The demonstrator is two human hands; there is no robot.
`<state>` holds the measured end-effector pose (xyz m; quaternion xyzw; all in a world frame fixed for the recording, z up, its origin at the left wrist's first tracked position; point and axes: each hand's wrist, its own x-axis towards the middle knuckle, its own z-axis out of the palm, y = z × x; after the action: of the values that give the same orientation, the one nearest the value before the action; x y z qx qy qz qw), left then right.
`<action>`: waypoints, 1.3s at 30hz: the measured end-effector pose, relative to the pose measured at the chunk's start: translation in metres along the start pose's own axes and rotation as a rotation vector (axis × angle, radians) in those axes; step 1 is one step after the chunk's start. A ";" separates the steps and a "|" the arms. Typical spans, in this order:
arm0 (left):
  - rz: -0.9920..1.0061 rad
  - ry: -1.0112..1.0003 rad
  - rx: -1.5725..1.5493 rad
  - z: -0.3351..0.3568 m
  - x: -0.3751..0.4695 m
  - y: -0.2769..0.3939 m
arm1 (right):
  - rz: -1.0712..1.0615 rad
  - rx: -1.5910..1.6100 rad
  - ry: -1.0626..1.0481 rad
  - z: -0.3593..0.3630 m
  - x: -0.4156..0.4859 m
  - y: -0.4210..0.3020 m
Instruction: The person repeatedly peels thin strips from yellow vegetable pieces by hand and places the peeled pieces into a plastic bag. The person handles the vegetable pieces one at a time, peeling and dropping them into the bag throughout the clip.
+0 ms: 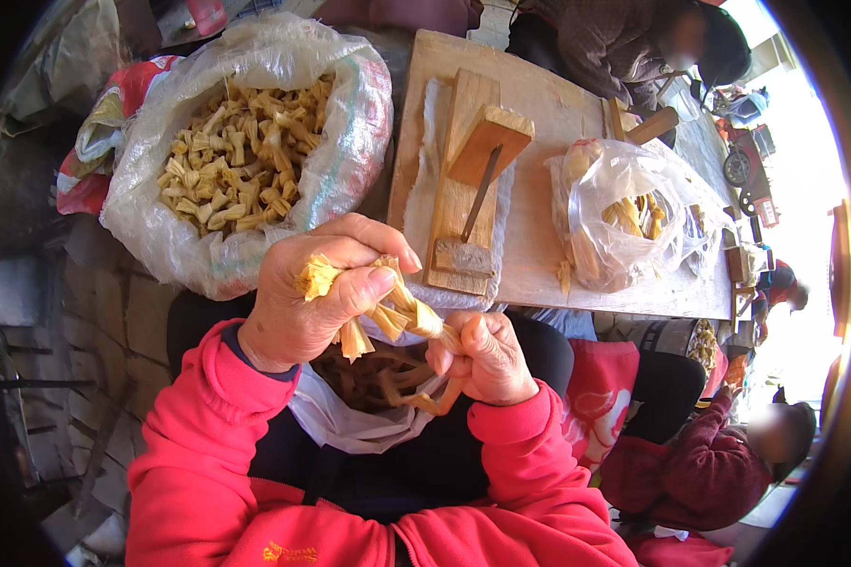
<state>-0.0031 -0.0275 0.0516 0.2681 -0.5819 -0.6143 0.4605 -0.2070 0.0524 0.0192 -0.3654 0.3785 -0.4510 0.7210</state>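
My left hand (326,290) grips several short yellowish pieces of dried plant husk (390,319), their frayed ends sticking out by the thumb and below the fingers. My right hand (486,354) pinches the other end, where one strip is twisted round. A strip of the same material (425,404) hangs below my right hand over an open white plastic bag (354,432) on my lap, which holds more brownish strips. Beyond my left hand stands a large woven plastic sack (354,142) full of short knotted husk pieces (241,156).
A wooden board table (539,92) bears a wooden block tool with a metal bar (482,191) on a white cloth, and a clear plastic bag (610,248) of husk pieces. One person (603,42) sits across the table, another (709,468) to the right.
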 end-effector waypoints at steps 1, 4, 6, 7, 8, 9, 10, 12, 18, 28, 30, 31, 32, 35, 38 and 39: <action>0.032 -0.003 -0.050 -0.002 0.002 -0.001 | 0.000 0.038 -0.027 -0.002 0.000 0.000; 0.191 -0.008 0.276 -0.007 0.008 -0.010 | 0.025 0.036 0.086 -0.004 0.003 -0.001; -0.092 -0.083 0.090 -0.008 0.008 -0.016 | 0.041 -0.051 0.156 0.000 0.006 -0.002; -0.234 -0.119 -0.004 -0.008 0.008 -0.019 | 0.042 -0.088 0.201 0.002 0.007 -0.003; -0.351 -0.159 -0.153 -0.007 0.007 -0.022 | 0.070 -0.143 0.255 0.005 0.008 -0.005; -0.373 -0.190 -0.171 -0.004 0.005 -0.023 | -0.014 -0.268 0.222 0.008 0.008 -0.005; -0.390 -0.211 -0.193 -0.002 0.004 -0.024 | -0.092 -0.390 0.243 0.012 0.008 -0.005; -0.432 -0.202 -0.172 0.003 0.000 -0.024 | -0.106 -0.508 0.246 0.014 0.005 -0.007; -0.443 -0.017 -0.292 0.010 -0.003 -0.022 | 0.002 -0.261 0.318 0.006 -0.008 -0.018; -0.034 0.107 0.201 0.024 0.050 -0.048 | -0.583 -1.049 0.785 -0.032 0.054 -0.035; -0.046 0.151 0.288 0.026 0.053 -0.056 | -0.480 -1.188 0.831 -0.039 0.062 -0.031; -0.055 0.160 0.331 0.026 0.051 -0.060 | -0.416 -1.268 0.848 -0.041 0.062 -0.029; -0.014 0.173 0.295 0.025 0.049 -0.064 | -0.445 -1.184 0.852 -0.042 0.062 -0.027; 0.103 0.178 0.313 0.011 0.038 -0.063 | -0.507 -1.008 0.875 -0.040 0.052 -0.021; 0.308 0.453 0.531 -0.027 0.037 -0.036 | -0.680 -0.960 0.884 -0.030 0.039 -0.016; 0.182 0.537 0.391 -0.043 0.039 -0.022 | -0.727 -0.961 0.876 -0.026 0.036 -0.015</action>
<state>0.0115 -0.0839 0.0310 0.4502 -0.5684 -0.3550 0.5901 -0.2240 0.0093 0.0126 -0.5295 0.6419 -0.5502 0.0702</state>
